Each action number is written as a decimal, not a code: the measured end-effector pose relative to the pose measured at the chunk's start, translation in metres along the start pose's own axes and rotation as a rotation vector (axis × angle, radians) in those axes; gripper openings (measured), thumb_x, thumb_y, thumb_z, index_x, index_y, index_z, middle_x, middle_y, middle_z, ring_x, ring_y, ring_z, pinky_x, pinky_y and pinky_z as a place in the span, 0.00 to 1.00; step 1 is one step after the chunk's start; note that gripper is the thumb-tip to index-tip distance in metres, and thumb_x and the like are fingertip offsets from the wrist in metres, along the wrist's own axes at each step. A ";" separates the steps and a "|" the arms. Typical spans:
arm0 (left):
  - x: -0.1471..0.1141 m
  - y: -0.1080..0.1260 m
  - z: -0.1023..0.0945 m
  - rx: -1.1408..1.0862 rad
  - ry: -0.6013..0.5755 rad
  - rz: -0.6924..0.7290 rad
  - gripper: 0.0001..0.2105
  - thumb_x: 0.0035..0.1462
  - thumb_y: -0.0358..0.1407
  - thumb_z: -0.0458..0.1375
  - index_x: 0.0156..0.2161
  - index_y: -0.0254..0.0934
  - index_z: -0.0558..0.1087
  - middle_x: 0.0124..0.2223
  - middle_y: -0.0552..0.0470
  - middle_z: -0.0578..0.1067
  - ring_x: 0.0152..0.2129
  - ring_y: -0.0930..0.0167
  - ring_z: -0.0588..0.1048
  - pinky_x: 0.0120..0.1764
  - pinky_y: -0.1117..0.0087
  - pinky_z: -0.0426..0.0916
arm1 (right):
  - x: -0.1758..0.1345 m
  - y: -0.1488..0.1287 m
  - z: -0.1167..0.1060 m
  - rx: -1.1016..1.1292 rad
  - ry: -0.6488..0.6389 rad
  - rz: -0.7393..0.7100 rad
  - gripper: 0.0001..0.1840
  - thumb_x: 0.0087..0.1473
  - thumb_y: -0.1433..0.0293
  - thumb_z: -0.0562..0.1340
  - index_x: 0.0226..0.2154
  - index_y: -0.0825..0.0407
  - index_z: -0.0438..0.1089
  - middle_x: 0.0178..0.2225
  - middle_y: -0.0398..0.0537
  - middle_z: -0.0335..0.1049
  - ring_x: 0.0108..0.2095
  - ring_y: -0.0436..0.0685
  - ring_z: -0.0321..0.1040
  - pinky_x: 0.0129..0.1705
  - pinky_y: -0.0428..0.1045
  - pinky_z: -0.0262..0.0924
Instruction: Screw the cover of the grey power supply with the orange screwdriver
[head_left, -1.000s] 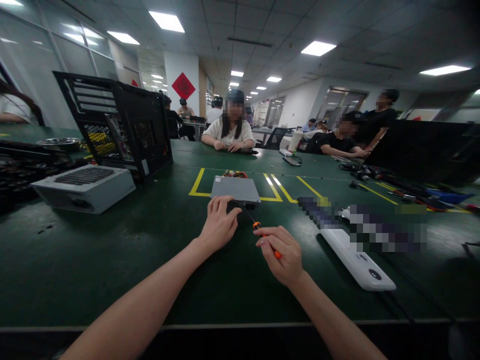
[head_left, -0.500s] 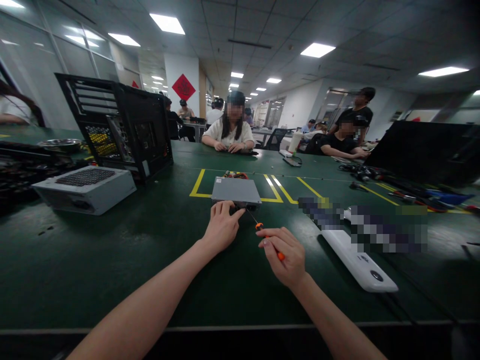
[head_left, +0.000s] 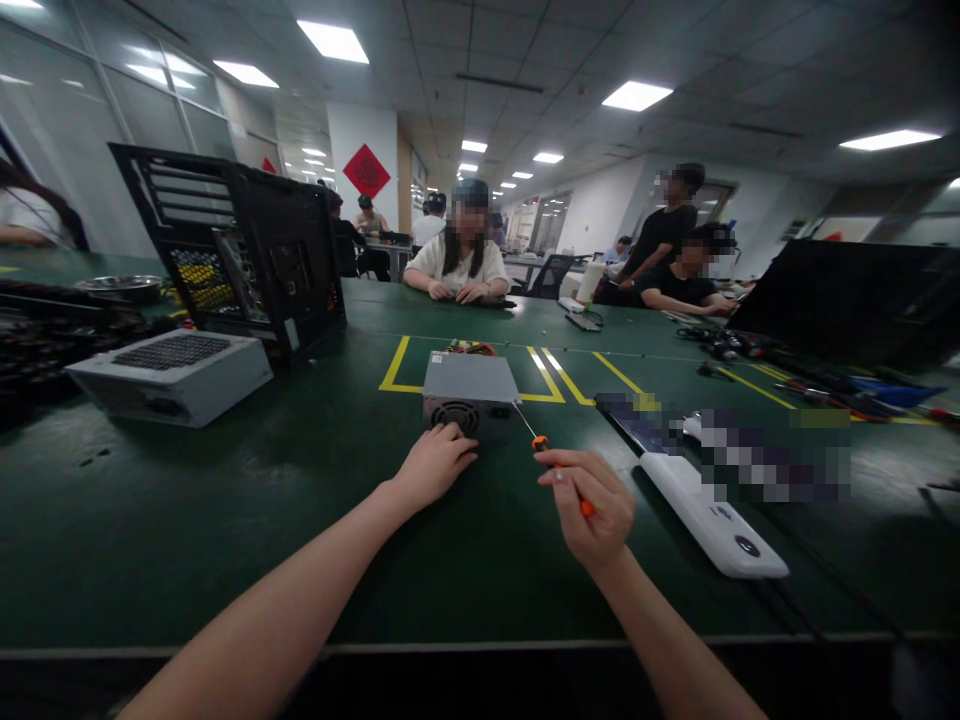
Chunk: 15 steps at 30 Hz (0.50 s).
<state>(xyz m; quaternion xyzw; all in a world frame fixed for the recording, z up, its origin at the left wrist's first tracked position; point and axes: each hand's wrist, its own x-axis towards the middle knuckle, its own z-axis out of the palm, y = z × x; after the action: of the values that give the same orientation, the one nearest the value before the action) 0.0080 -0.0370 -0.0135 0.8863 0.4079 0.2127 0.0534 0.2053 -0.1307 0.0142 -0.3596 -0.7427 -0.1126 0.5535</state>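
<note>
A grey computer power supply unit (head_left: 471, 377) lies in front of me, its fan grille and socket facing my side and coloured cables behind it. Against the lower edge of its fan side rest the fingers of my left hand (head_left: 436, 465); they are not wrapped round anything, and the thumb stands apart. My right hand (head_left: 595, 505) is closed round the orange handle of a screwdriver (head_left: 540, 443). The screwdriver's thin shaft slants up to the left, with the tip at the unit's upper right front corner. Exact contact at the tip is too small to tell.
To the left stand a second power supply (head_left: 176, 375), a black computer case (head_left: 240, 250) and a metal bowl (head_left: 124, 288). A white device (head_left: 712, 515) lies right of my hands. A co-worker (head_left: 469, 255) sits opposite. Tools and cables lie at the far right of the green table (head_left: 480, 600).
The screwdriver in my right hand has moved right and up, from the unit's lower front to its upper right corner. My left hand has slid down and left, uncovering the fan grille.
</note>
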 end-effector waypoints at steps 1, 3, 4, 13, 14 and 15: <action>0.001 0.000 0.003 -0.018 -0.016 -0.012 0.14 0.59 0.37 0.50 0.48 0.38 0.71 0.42 0.46 0.68 0.39 0.65 0.67 0.43 0.65 0.61 | 0.000 0.000 -0.001 -0.007 0.015 0.006 0.10 0.50 0.79 0.55 0.25 0.53 0.69 0.32 0.47 0.73 0.30 0.52 0.68 0.33 0.50 0.59; 0.003 0.002 0.007 -0.041 -0.020 -0.046 0.14 0.58 0.36 0.52 0.48 0.38 0.71 0.43 0.46 0.68 0.40 0.64 0.67 0.43 0.64 0.60 | 0.001 0.000 -0.003 -0.020 0.044 0.011 0.10 0.50 0.79 0.54 0.25 0.53 0.69 0.32 0.47 0.73 0.30 0.52 0.68 0.33 0.50 0.59; 0.004 0.004 0.008 -0.049 -0.017 -0.062 0.14 0.57 0.36 0.52 0.47 0.38 0.72 0.43 0.45 0.69 0.41 0.63 0.67 0.43 0.63 0.60 | 0.001 0.000 -0.004 -0.025 0.055 0.011 0.10 0.50 0.79 0.54 0.25 0.53 0.69 0.32 0.47 0.73 0.30 0.52 0.68 0.33 0.50 0.60; 0.008 0.014 0.005 -0.239 0.039 -0.172 0.07 0.54 0.29 0.54 0.33 0.36 0.75 0.39 0.44 0.70 0.41 0.61 0.67 0.46 0.61 0.58 | 0.000 0.005 -0.011 -0.048 0.131 0.037 0.11 0.51 0.78 0.54 0.26 0.52 0.70 0.32 0.46 0.73 0.31 0.52 0.69 0.34 0.50 0.61; 0.008 0.014 0.004 -0.283 0.050 -0.183 0.07 0.54 0.28 0.54 0.33 0.36 0.74 0.39 0.45 0.70 0.42 0.61 0.67 0.46 0.62 0.58 | 0.000 0.004 -0.013 -0.050 0.141 0.044 0.11 0.51 0.78 0.54 0.26 0.52 0.70 0.31 0.46 0.73 0.31 0.52 0.69 0.34 0.50 0.61; 0.007 0.014 0.003 -0.333 0.062 -0.195 0.06 0.54 0.28 0.54 0.33 0.36 0.74 0.40 0.45 0.70 0.41 0.62 0.68 0.45 0.62 0.58 | -0.001 0.001 -0.014 -0.045 0.151 0.055 0.11 0.51 0.78 0.54 0.26 0.52 0.70 0.31 0.46 0.73 0.31 0.52 0.69 0.35 0.51 0.61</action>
<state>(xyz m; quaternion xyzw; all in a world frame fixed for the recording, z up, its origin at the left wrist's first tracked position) 0.0236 -0.0410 -0.0100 0.8147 0.4524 0.2981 0.2069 0.2170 -0.1385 0.0179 -0.3826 -0.6862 -0.1410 0.6024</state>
